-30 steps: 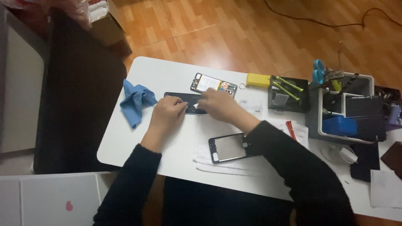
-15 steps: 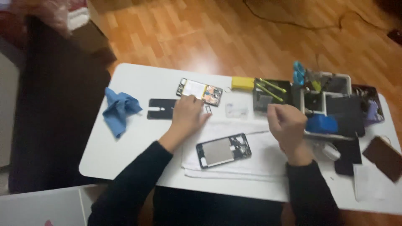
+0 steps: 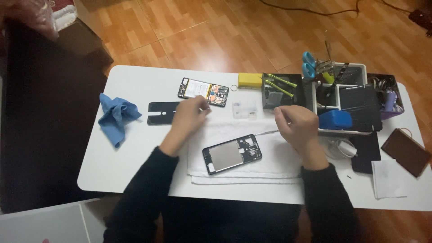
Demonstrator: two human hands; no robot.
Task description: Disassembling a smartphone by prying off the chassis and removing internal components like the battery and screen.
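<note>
My left hand (image 3: 189, 116) rests on the white table (image 3: 135, 175), fingertips pinched together just below an opened phone (image 3: 202, 92) with its battery and board showing. A black back cover (image 3: 161, 112) lies to the left of that hand. My right hand (image 3: 297, 125) is closed on a thin metal tool (image 3: 266, 132) that points left over a white towel (image 3: 270, 166). A bare phone frame (image 3: 231, 154) lies on the towel between my two hands. Whether the left fingers pinch anything is too small to see.
A blue cloth (image 3: 114, 116) lies at the left. A yellow box (image 3: 249, 80), a small clear case (image 3: 244, 109), a black tray with green screwdrivers (image 3: 278, 85) and a white tool organiser (image 3: 355, 69) line the back. A brown wallet (image 3: 405, 152) and white paper (image 3: 389, 177) sit at the right.
Both hands left the black back cover. My left hand moved right to the opened phone. My right hand reached to the tool tray and now holds a thin tool over the towel.
</note>
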